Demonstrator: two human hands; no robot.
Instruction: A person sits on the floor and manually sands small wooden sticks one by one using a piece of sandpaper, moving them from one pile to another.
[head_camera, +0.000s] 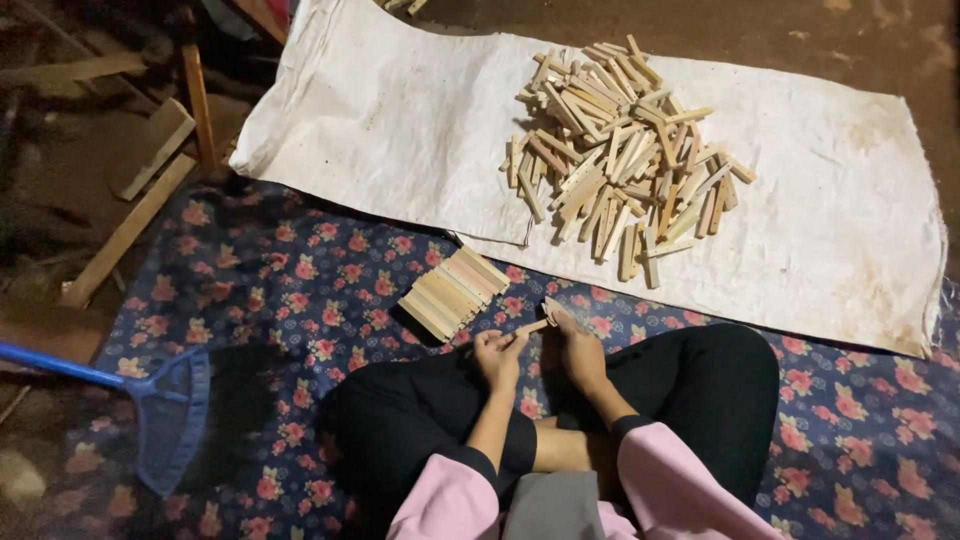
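I sit cross-legged on a flowered mat (300, 280). My left hand (498, 356) and my right hand (577, 350) are close together above my knees. A short wooden stick (531, 327) spans between them, the left hand's fingers closed on its near end. My right hand grips another small stick (553, 309) at its far end. Just beyond my hands lies a neat row of sticks (453, 293) laid side by side on the mat. A large loose pile of wooden sticks (620, 150) rests farther away on a white sack (380, 120).
A blue broom (165, 415) lies on the mat at my left. Wooden planks and scraps (140, 180) lie on the dirt floor at upper left. The white sack's right part (850, 220) carries only dust stains.
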